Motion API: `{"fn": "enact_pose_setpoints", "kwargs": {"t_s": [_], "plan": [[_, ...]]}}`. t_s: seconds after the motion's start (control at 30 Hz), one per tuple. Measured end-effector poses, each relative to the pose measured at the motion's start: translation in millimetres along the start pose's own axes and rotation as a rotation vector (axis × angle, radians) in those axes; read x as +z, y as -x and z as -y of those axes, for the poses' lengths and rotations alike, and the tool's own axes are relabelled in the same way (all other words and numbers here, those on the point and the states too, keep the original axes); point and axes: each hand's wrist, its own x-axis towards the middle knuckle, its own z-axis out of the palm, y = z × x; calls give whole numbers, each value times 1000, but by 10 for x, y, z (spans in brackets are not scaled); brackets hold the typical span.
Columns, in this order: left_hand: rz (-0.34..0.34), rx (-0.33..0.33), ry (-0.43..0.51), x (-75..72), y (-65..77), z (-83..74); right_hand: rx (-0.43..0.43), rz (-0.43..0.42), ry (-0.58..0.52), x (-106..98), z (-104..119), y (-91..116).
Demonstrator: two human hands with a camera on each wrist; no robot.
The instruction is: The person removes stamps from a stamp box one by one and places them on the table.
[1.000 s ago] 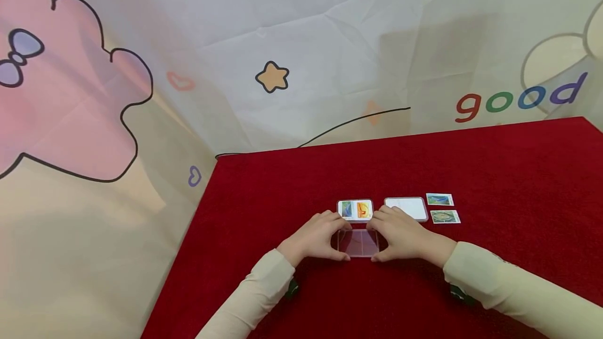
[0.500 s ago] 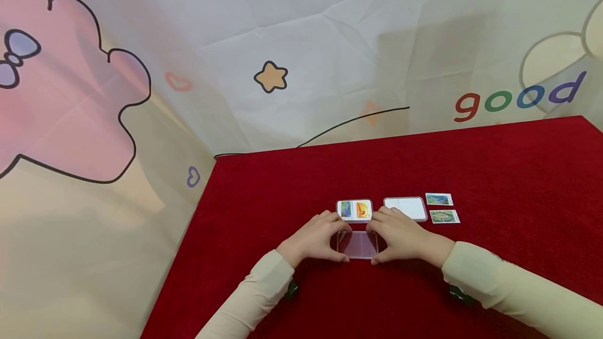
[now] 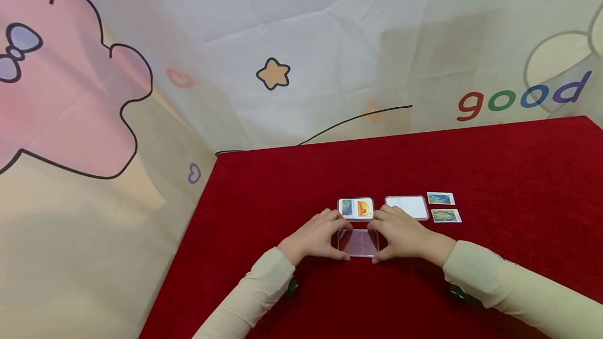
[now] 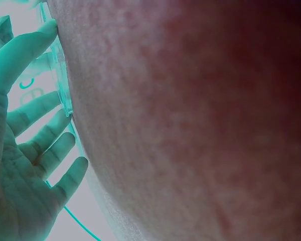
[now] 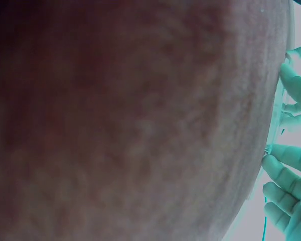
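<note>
In the head view, a clear, flat rectangular plastic case (image 3: 358, 244) with a faint middle line lies low on the red cloth, between both hands. My left hand (image 3: 316, 235) holds its left end, thumb at the near corner and fingers at the far one. Mirroring it, my right hand (image 3: 404, 234) grips the right end. From the left wrist, the case shows edge-on as a thin clear slab (image 4: 62, 83) beside the thumb and fingers. The right wrist view catches the right fingers (image 5: 281, 173) along the case's edge, with much of the case hidden.
Just behind the clear case lies a framed card (image 3: 356, 216) bearing two small pictures. A white-faced case (image 3: 413, 207) sits to its right, partly behind the right hand. Two stamp-like cards (image 3: 440, 199) lie farther right. A printed cloth wall (image 3: 330, 67) borders the red table (image 3: 282, 182).
</note>
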Motion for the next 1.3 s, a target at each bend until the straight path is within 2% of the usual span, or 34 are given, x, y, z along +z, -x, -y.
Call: {"fn": "enact_pose_setpoints", "kwargs": {"t_s": [0.17,0.37,0.5,0.73,1.03,1.3], "plan": [[-15,10,-1,-3,1,8,23,-5,18,-20,22,-9],[-71,-7,-16,-56,-3,50,84,-82,49,-76,41,-61],[-104,-26,-14,-144,-5,75,127,-122,34,-128,29,-109],[-170,-29,5,-211,-86,127,167,-130,-9,-171,-26,-175],[-158,-96,75,-256,-236,142,203,-108,-43,-164,-134,-234],[-142,-133,91,-251,-300,163,209,-88,-58,-137,-224,-286]]}}
